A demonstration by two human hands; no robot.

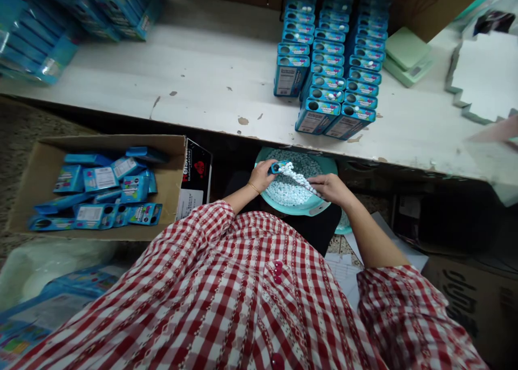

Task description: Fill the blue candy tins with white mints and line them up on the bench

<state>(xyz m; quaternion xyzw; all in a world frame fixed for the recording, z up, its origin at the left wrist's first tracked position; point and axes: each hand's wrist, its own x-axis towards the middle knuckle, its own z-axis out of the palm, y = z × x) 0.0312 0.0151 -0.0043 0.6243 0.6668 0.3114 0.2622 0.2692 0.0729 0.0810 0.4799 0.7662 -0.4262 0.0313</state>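
Observation:
My left hand [262,176] grips a small blue candy box [279,166] above a turquoise basin [332,169]. My right hand [329,188] is closed on a narrow scoop heaped with small white candies [299,178]; the candies cover most of it, so its shape is hard to make out. The far end of the scoop reaches the top of the box, where candies are piled. Loose white candies [288,193] fill much of the basin below both hands.
Rows of blue candy boxes [327,68] stand on the white table [210,62], near a pale green scale [408,54]. Wrapped box packs [36,35] sit at the far left. A cardboard carton [172,184] holds several blue boxes. White cards [485,68] lie at right.

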